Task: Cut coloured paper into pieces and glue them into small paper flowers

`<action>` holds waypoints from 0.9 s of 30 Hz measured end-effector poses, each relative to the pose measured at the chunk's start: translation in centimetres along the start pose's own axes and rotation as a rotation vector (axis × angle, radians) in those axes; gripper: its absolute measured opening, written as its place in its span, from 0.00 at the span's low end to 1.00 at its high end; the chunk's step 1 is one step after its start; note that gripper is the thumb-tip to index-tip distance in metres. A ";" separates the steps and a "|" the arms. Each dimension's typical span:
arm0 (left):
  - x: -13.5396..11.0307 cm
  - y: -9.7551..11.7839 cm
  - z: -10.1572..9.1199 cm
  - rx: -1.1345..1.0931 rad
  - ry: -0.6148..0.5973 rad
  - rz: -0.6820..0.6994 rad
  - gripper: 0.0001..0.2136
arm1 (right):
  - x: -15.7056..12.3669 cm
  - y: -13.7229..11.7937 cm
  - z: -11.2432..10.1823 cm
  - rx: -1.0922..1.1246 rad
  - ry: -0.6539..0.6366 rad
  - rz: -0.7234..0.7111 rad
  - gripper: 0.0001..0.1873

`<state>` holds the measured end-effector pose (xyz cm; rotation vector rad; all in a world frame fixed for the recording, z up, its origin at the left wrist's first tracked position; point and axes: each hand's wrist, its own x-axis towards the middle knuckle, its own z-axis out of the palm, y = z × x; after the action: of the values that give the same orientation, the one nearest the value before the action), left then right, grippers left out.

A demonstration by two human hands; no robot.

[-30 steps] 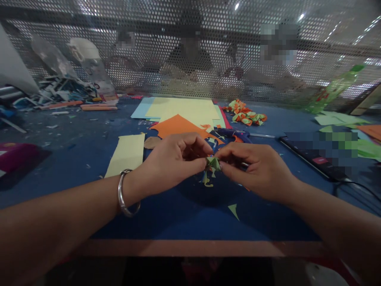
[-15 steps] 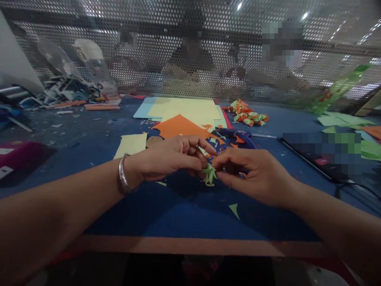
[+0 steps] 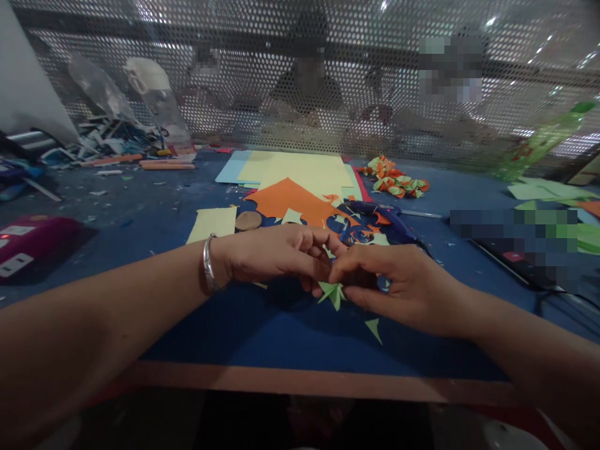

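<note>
My left hand, with a silver bangle on its wrist, and my right hand meet over the blue table. Both pinch a small green folded paper piece with pointed tips that sticks out below the fingertips. A loose green paper triangle lies just below my right hand. Orange paper with cut-out shapes and a stack of yellow sheets lie right behind my hands.
A blue-handled tool lies behind my right hand. Finished orange and green paper pieces sit at the back. A pale yellow strip, a round wooden disc, a maroon device and scraps are on the left. People sit behind a perforated metal screen.
Both hands have dropped lower towards the table and closed in tighter, still pinching the green paper piece; its points now hang below the fingers.
</note>
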<state>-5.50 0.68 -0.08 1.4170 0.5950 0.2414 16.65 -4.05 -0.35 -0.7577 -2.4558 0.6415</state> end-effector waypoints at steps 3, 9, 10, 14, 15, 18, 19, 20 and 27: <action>0.0 -0.1 0.2 -0.005 0.017 0.014 0.11 | -0.1 0.1 -0.1 0.007 -0.014 0.020 0.09; 0.1 -0.3 0.4 -0.020 0.037 0.027 0.13 | 0.2 -0.1 0.0 0.033 -0.043 0.008 0.12; 0.1 -0.3 0.5 -0.022 0.062 0.028 0.14 | 0.2 -0.1 -0.1 0.037 -0.037 0.025 0.11; 0.1 -0.1 0.7 0.006 0.325 0.105 0.11 | 0.3 0.0 -0.2 0.089 0.044 0.165 0.08; 0.1 0.0 0.7 0.034 0.418 0.153 0.10 | 0.3 0.0 -0.2 0.113 0.070 0.202 0.07; -0.1 0.1 0.7 0.191 0.647 0.357 0.09 | 0.4 0.3 -0.4 0.184 0.140 0.281 0.06; -0.3 0.1 0.7 0.254 0.692 0.425 0.08 | 0.5 0.3 -0.5 0.199 0.166 0.292 0.06; -0.6 0.2 0.8 0.315 0.718 0.484 0.07 | 0.5 0.4 -0.6 0.205 0.190 0.296 0.04; -1.6 -0.1 1.4 0.521 0.610 0.488 0.08 | 1.0 0.2 -0.9 0.258 0.289 0.345 0.01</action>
<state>-6.10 -1.32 0.22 2.0013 0.8355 0.9879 16.53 -3.02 0.57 -1.0927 -1.9523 0.8858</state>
